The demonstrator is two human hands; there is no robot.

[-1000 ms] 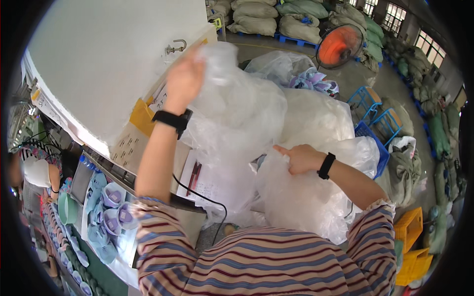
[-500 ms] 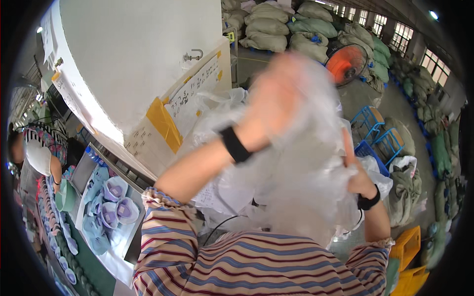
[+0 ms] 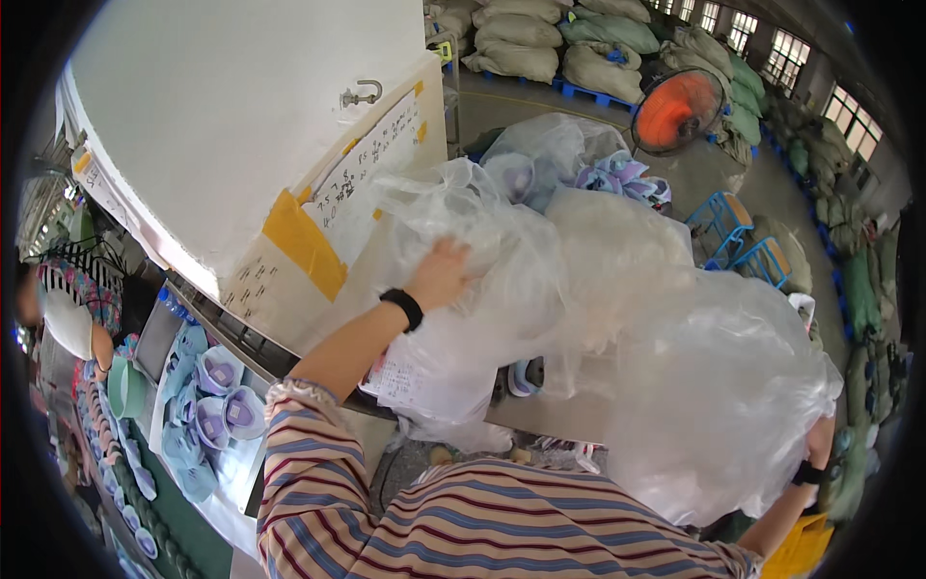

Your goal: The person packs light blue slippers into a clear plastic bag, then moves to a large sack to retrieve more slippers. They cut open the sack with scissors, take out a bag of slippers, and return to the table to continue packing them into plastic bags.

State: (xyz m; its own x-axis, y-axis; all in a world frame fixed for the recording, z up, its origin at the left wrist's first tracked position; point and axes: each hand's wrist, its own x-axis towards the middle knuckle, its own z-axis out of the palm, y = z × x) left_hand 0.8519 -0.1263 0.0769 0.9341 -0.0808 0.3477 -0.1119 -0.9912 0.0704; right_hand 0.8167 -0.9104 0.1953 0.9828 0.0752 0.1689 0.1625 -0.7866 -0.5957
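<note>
Warehouse floor, stacked sacks far. Large clear crumpled plastic bag point(image 3: 675, 367), centre-right: left hand point(image 3: 442, 275) grips its upper folds, right hand point(image 3: 820, 442) mostly hidden, grip unclear. Step: spreading it; next needs opening its mouth.

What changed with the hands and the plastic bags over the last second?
The left hand, raised high half a second ago, has come down onto the heap of clear plastic bags. The right hand has swung out low to the right, behind a big clear bag. The orange fan stays put.
</note>
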